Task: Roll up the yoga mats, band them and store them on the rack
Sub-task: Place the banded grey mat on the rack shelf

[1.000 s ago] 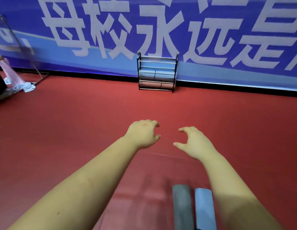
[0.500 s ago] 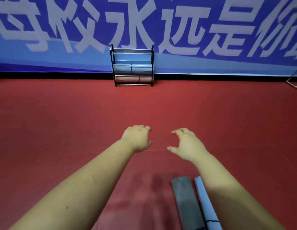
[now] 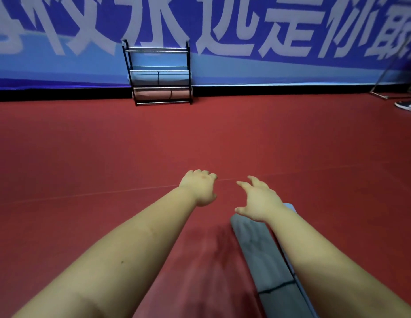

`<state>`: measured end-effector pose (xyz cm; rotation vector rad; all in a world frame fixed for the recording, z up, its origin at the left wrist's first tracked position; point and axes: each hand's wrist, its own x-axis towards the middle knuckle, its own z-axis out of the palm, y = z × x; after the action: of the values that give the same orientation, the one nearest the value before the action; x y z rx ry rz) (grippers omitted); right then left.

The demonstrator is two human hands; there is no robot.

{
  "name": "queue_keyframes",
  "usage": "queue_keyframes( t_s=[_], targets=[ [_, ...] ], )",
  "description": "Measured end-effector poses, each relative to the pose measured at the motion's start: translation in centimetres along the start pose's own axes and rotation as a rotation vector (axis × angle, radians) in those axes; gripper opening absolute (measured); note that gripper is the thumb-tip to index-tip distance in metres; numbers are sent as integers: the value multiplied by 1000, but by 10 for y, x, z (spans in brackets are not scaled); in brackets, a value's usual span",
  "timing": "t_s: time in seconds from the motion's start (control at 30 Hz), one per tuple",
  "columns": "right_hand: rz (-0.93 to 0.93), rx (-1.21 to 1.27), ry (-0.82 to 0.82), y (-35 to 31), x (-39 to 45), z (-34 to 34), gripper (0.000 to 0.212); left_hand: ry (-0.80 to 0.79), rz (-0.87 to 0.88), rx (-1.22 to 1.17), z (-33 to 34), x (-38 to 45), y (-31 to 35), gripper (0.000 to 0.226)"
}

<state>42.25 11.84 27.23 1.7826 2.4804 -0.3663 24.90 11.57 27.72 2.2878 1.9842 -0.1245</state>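
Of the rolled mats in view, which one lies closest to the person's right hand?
The dark grey mat on the floor, directly under the right hand. The blue mat and pink mat sit far off on the rack.

The rack (image 3: 157,73) stands on the floor (image 3: 85,145) at its far edge, against the banner (image 3: 268,53). Two rolled mats lie in it: one (image 3: 159,77) on the middle shelf, another (image 3: 162,94) on the shelf below. At the near edge a banded mat (image 3: 261,255) lies on the floor, with a second mat (image 3: 289,205) just right of it, mostly hidden under the right arm. A shoe (image 3: 407,106) sits at the far right edge.
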Motion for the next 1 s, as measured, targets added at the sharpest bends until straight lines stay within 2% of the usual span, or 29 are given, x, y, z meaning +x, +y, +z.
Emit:
queue_keyframes(
  t_s=[0.23,0.5,0.83,0.9,1.0],
  targets=[
    [58,-2,-23,40,-71,45,84,26,145,31,33,-45,59,62],
    [206,15,-95,110,-138,108,82,-73,291,7,104,-61,154,70],
    [299,194,-224,173,-119,205,80,-310,374,76,203,1,205,77],
    [312,225,-223,180,-111,225,86,-357,375,85,226,14,206,78],
    [374,324,-232,188,-99,257,105,-401,408,132,259,33,206,85]
  ],
)
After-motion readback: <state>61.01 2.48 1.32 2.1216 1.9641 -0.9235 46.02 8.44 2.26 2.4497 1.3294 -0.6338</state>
